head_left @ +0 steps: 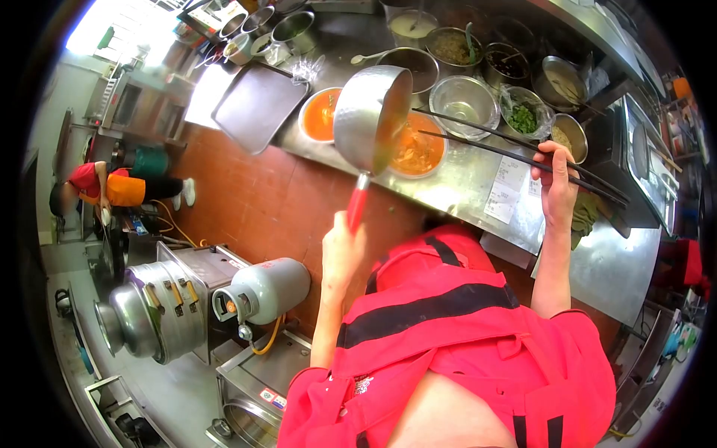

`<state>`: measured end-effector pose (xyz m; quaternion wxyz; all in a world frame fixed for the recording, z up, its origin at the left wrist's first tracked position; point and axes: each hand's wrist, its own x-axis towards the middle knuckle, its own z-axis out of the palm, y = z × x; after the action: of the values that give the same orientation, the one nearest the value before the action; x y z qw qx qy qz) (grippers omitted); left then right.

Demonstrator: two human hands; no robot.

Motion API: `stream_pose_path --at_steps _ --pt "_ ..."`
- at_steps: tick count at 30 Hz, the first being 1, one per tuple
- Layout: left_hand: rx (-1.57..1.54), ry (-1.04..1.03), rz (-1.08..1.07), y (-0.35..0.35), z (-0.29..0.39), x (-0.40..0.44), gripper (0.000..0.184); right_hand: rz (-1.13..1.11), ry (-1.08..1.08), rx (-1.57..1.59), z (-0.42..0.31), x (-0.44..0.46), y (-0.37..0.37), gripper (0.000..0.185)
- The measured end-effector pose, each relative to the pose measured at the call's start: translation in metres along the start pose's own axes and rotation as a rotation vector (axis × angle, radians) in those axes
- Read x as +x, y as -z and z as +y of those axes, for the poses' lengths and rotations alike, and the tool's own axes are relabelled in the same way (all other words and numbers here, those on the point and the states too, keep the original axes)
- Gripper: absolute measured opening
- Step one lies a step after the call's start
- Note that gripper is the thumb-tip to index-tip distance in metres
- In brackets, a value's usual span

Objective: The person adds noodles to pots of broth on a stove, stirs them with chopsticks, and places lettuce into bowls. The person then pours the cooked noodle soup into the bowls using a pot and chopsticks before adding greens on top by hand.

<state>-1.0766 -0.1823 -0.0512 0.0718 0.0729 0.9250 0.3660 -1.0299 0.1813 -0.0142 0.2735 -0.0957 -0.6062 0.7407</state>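
Observation:
My left hand [343, 250] is wrapped round the red handle of a hammered metal saucepan [362, 116]. The pan is tipped on its side, its mouth facing right, over a bowl of orange soup [420, 149] with pale pieces in it. Long black chopsticks [478, 143] are gripped in my right hand [558, 183], their tips reaching over that bowl near the pan's mouth. To the left of the pan stands a second bowl of orange soup [320, 116], partly hidden by it. Paper slips [506, 188] lie on the steel counter below my right hand.
A dark tray [260, 107] sits at the counter's left end. Behind the bowls are a clear plastic container [464, 106], chopped greens [525, 116] and several metal pots. A gas cylinder [272, 290] stands behind me; a person in an orange apron [123, 188] works at far left.

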Motion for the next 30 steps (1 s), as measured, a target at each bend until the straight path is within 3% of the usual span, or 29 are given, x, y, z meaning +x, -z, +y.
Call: stream_pose_path --at_steps 6,7,10,14,16,24,30 --pt "-0.255 0.158 -0.066 0.005 0.004 -0.002 0.031 0.06 -0.08 0.282 0.02 0.006 0.011 0.033" --pt "-0.315 0.036 -0.01 -0.003 -0.009 -0.001 0.025 0.055 -0.097 0.326 0.023 0.006 0.011 0.034" --pt "-0.966 0.427 -0.242 0.002 -0.016 -0.007 0.013 0.044 -0.198 0.529 0.027 0.007 0.009 0.034" --pt "-1.304 0.438 -0.255 0.009 -0.016 -0.008 0.005 0.092 -0.303 0.628 0.028 0.004 -0.005 0.036" --pt "-1.405 0.474 -0.24 0.015 -0.015 -0.008 0.007 -0.033 -0.345 0.723 0.036 0.003 -0.008 0.034" --pt "-1.293 0.41 -0.234 0.036 -0.029 -0.012 0.009 -0.154 -0.448 0.847 0.038 -0.006 -0.045 0.039" --pt "-1.09 0.339 -0.143 0.062 -0.053 0.012 0.013 -0.004 -0.392 0.764 0.046 -0.014 -0.054 0.037"
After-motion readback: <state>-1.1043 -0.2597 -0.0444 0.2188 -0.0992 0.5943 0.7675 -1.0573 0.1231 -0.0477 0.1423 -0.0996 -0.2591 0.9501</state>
